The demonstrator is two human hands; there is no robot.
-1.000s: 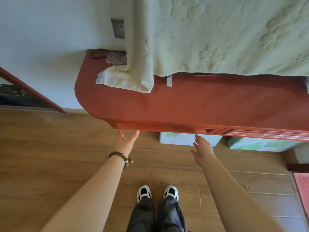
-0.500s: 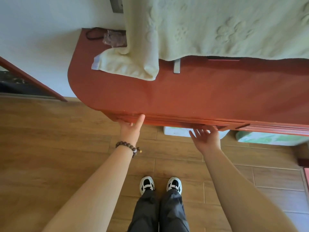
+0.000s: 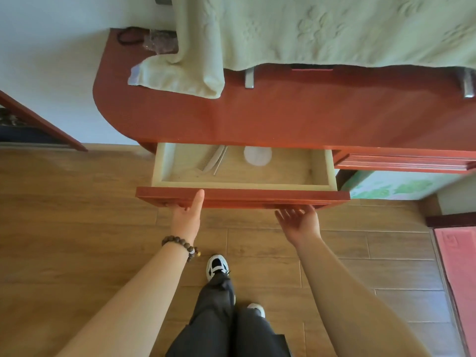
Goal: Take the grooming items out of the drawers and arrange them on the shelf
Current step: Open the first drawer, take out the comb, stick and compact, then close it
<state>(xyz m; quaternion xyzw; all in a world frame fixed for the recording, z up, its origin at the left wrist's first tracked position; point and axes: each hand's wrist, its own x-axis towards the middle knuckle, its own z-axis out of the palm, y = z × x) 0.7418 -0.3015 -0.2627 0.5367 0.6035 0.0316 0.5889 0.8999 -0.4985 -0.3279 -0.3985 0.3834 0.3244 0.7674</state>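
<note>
The drawer (image 3: 242,173) stands pulled out from under the red surface (image 3: 283,117), its pale wooden inside in full view. The left hand (image 3: 186,217) grips the red drawer front (image 3: 242,198) near its left end: thumb laid up over the top edge, fingers curled beneath and out of sight, so the grip is pinching the front panel. The right hand (image 3: 300,221) sits under the front's right part, palm up, fingers spread, their tips touching or just below the lower edge; I cannot tell which. Inside the drawer, a white comb (image 3: 210,158) lies slanted at the back left, with a thin metal tool (image 3: 220,161) just beside it; what tool it is cannot be told. A round white container (image 3: 257,155) stands at the back middle. All three lie beyond the front panel, well apart from both hands. A pale green towel (image 3: 309,32) drapes over the surface's far side. A beaded bracelet (image 3: 181,244) circles the left wrist. No writing is legible
</note>
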